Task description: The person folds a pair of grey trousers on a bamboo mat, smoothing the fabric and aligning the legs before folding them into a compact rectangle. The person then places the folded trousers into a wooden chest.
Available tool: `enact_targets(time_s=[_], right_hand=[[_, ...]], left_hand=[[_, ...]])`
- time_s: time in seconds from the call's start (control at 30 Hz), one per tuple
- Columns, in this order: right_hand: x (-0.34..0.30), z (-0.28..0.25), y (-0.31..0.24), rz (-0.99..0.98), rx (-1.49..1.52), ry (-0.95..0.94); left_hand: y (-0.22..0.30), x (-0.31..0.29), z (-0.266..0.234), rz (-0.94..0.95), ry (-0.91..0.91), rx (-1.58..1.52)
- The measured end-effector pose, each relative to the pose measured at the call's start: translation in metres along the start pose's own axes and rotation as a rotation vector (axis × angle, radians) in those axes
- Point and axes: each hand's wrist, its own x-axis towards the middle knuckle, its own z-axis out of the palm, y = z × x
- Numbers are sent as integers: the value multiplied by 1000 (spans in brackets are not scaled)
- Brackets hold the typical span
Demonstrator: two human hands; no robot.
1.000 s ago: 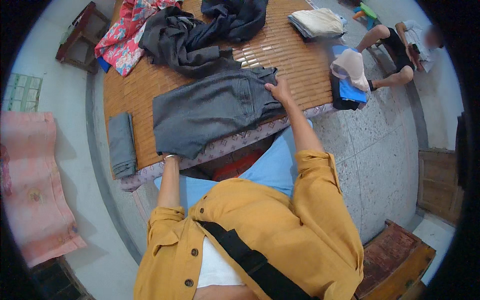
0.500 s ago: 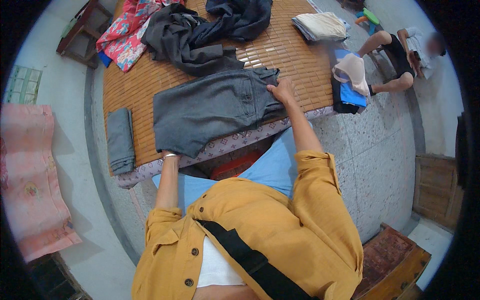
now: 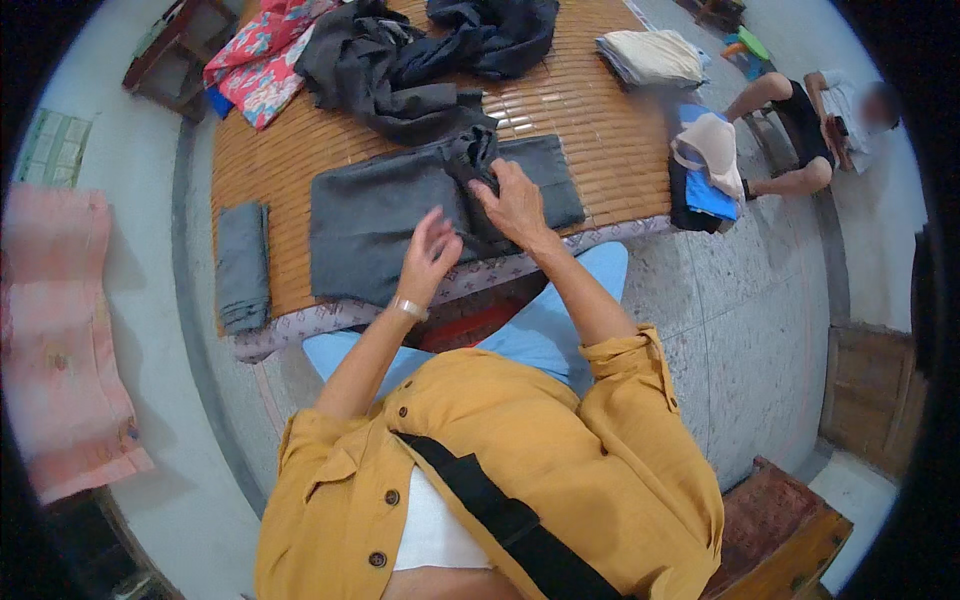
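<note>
A pair of dark grey trousers (image 3: 375, 225) lies flat near the front edge of the mat-covered bed. The waistband end is turned back to the left over the legs. My right hand (image 3: 516, 208) is closed on that bunched waistband, thumb on top. Over the front part of the cloth is my left hand (image 3: 430, 258), slightly blurred, its fingers apart and holding nothing. Left of the trousers rests a narrow folded grey garment (image 3: 243, 265).
Loose dark clothes (image 3: 390, 75) and a red floral cloth (image 3: 262, 70) are heaped at the far side. Folded clothes (image 3: 652, 58) and a beige bra (image 3: 708, 146) lie along the right edge. Beyond sits a person (image 3: 815, 120). A wooden chest (image 3: 780, 520) stands at lower right.
My right hand has brought the waistband leftward, folding it over the legs. My left hand has left the front left edge of the trousers and moved right and up over them.
</note>
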Motion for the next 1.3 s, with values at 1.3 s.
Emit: enact_targets(time_s=[1.3], right_hand=[[-40, 50, -14, -174, 80, -19]], left_hand=[[16, 48, 5, -210, 145, -325]])
